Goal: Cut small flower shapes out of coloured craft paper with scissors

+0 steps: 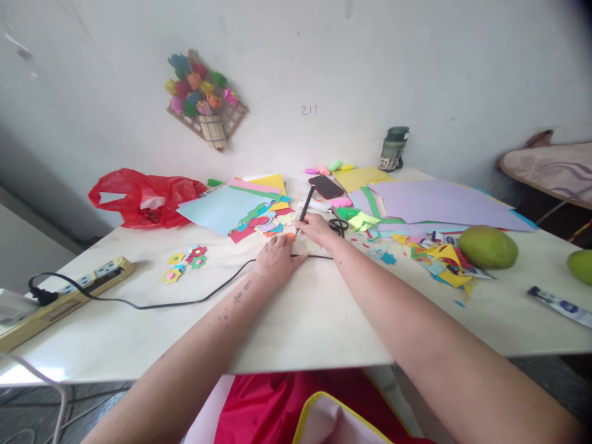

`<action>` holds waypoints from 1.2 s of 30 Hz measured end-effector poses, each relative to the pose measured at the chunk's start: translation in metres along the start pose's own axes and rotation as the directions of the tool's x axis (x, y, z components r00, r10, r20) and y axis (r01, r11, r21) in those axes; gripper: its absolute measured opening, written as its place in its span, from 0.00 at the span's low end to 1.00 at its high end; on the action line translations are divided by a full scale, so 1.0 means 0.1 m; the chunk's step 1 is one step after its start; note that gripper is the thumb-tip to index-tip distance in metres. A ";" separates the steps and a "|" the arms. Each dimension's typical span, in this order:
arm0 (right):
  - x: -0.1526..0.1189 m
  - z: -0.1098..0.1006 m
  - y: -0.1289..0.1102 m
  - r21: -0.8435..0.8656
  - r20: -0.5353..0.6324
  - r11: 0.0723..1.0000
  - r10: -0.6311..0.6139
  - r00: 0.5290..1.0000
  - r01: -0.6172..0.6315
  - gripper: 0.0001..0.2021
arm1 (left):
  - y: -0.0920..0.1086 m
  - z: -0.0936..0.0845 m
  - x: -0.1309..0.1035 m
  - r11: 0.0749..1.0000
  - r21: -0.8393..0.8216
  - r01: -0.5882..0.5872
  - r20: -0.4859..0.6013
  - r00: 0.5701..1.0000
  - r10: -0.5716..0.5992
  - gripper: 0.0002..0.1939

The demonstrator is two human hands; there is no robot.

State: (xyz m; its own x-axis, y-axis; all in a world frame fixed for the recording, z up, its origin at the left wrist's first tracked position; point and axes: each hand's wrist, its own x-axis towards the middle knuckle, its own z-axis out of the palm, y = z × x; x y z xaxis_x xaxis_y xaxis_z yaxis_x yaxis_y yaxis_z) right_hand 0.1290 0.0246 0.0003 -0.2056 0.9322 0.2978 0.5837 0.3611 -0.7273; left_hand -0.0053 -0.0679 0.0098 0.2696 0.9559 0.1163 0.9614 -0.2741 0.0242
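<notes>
A black pen-like stick [308,202] stands nearly upright in my right hand [315,228], whose fingers are closed around its lower end. My left hand [276,259] lies palm down on the white table [296,333], fingers forward and thumb apart, close to an orange paper scrap. Just beyond both hands is a pile of coloured paper cut-outs [261,220]. A black cable [185,303] runs under or beside my hands. Small paper flowers [198,251] lie to the left. What the stick's tip touches is hidden.
At left are a power strip [69,302] and a red plastic bag [134,194]. Further back lie a phone [326,187] and purple paper sheets [430,200], with a bottle [393,149] by the wall. Paper scraps [446,262] and a green fruit [488,246] are at right.
</notes>
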 end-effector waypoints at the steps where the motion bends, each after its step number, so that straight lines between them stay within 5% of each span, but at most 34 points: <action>1: 0.00 0.00 0.00 -0.002 0.002 1.000 -0.003 1.000 0.003 0.12 | 0.00 0.00 0.00 1.000 -0.001 -0.003 -0.002 1.000 0.003 0.29; 36: -0.02 0.00 -0.05 -0.058 0.044 0.998 0.019 0.999 -0.016 0.11 | 0.00 0.01 0.00 1.000 0.005 -0.011 -0.005 1.000 0.011 0.28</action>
State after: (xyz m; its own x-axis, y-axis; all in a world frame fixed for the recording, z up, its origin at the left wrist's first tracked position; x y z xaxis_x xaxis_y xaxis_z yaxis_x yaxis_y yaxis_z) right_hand 0.1271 0.0212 0.0034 -0.2294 0.9389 0.2565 0.6316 0.3441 -0.6948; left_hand -0.0053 -0.0675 0.0083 0.2804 0.9522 0.1213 0.9585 -0.2846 0.0183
